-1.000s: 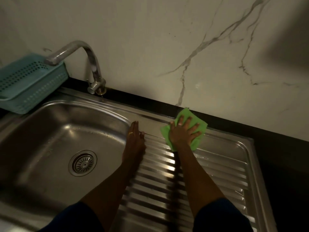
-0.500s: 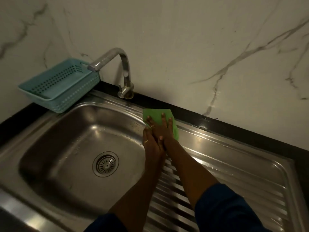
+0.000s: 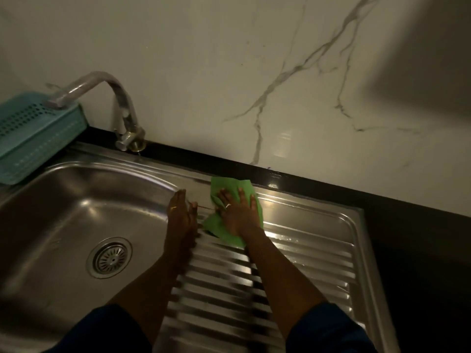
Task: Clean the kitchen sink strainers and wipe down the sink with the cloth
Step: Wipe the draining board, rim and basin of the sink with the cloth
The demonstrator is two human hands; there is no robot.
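Since half a second ago the right hand (image 3: 238, 214) and the green cloth (image 3: 230, 233) have shifted right, from beside the basin edge onto the top of the ribbed draining board (image 3: 229, 281); the left hand (image 3: 180, 212) has parted from it.

Nearest, both forearms reach forward over the drainer ribs. The left hand rests edge-on at the lip between basin and drainer, fingers straight and together, holding nothing. Just beside it, the right hand lies flat on the cloth with fingers spread, pressing it down rather than clenching it; cloth shows beyond the fingertips and below the wrist.

The cloth appears thin, soft and light, and probably damp. It will bunch and drag on the ribs, so a flat palm over its middle is judged the better hold; pinching a corner would let it fold.

Left of the hands, the sink (image 3: 76, 189) basin holds a strainer (image 3: 109, 258) seated in its drain. Steel looks wet in places and likely slippery.

Farthest, the tap (image 3: 122, 105) and a teal basket (image 3: 33, 133) stand against the marble wall (image 3: 229, 72).
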